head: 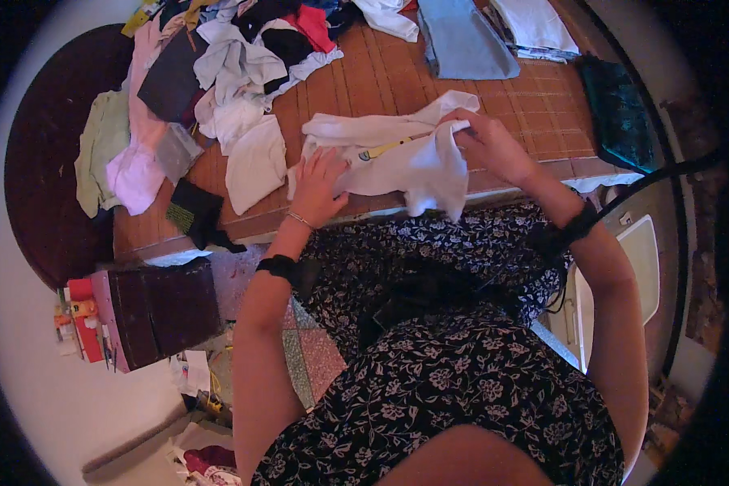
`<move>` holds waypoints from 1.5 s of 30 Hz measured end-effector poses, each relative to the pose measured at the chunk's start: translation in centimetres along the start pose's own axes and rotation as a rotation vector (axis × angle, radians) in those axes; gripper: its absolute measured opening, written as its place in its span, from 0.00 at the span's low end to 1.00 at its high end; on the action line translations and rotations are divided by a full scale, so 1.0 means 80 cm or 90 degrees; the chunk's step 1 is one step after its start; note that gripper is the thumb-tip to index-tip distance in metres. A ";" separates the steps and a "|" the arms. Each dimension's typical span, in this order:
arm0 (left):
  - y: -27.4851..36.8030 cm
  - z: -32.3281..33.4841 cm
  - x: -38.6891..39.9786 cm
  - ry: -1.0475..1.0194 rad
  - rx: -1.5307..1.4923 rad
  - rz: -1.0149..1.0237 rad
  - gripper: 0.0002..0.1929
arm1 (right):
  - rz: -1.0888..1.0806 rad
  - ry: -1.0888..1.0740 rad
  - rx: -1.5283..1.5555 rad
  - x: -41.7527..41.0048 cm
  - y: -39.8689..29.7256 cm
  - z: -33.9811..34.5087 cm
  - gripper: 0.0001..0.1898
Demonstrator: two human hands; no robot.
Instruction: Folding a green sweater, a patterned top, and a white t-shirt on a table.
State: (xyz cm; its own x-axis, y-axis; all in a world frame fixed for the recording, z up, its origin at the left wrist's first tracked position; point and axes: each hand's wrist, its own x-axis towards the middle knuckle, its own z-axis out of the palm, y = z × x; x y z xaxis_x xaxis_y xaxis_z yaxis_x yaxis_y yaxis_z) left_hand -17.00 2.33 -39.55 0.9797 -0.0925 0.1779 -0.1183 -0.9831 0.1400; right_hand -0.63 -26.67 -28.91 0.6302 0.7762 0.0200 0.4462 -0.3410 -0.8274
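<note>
A white garment (376, 173) with a yellow print lies spread on the brown woven mat (370, 73), its near right part hanging past the mat's front edge. My left hand (321, 179) rests flat on the garment's left side, fingers spread. Pinched between the fingers of my right hand (489, 143) is the garment's right edge, raised a little from the mat. Left of my left hand, a white cloth (256, 164) lies close by. Further left, near the front edge, sits a crumpled black cloth (200, 212) with a yellow-green patterned patch.
A heap of mixed clothes (237, 61) covers the back left. Folded light-blue trousers (465, 39) and a stack of folded white clothes (537, 27) lie at the back right. A dark green cloth (619, 115) sits at the right edge. Below the mat's left corner stands a dark cabinet (158, 310).
</note>
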 end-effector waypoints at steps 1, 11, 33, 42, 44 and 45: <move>0.006 -0.002 0.006 0.044 -0.021 -0.014 0.33 | -0.001 0.017 -0.021 0.004 -0.005 -0.005 0.12; 0.143 -0.121 0.089 -0.012 -0.540 -0.119 0.25 | -0.148 -0.016 0.033 0.020 -0.027 0.024 0.14; 0.070 -0.313 0.171 0.382 -0.211 -0.050 0.13 | -0.209 0.144 -0.123 0.078 -0.038 -0.152 0.21; 0.028 -0.356 0.190 0.440 -0.537 -0.153 0.14 | -0.208 0.280 -0.239 0.076 -0.176 -0.262 0.22; 0.031 -0.363 0.188 0.449 -0.584 -0.186 0.14 | -0.256 0.308 -0.237 0.063 -0.195 -0.266 0.21; 0.034 -0.368 0.183 0.456 -0.578 -0.186 0.14 | -0.265 0.307 -0.236 0.067 -0.197 -0.271 0.21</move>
State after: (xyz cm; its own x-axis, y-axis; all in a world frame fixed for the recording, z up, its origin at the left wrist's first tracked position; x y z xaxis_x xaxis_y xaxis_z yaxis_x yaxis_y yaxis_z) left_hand -7.74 3.00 -7.85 0.7089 0.5094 0.4878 -0.2599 -0.4542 0.8521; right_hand 9.48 -28.62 -3.56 0.5328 0.5904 0.6063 0.8412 -0.2918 -0.4552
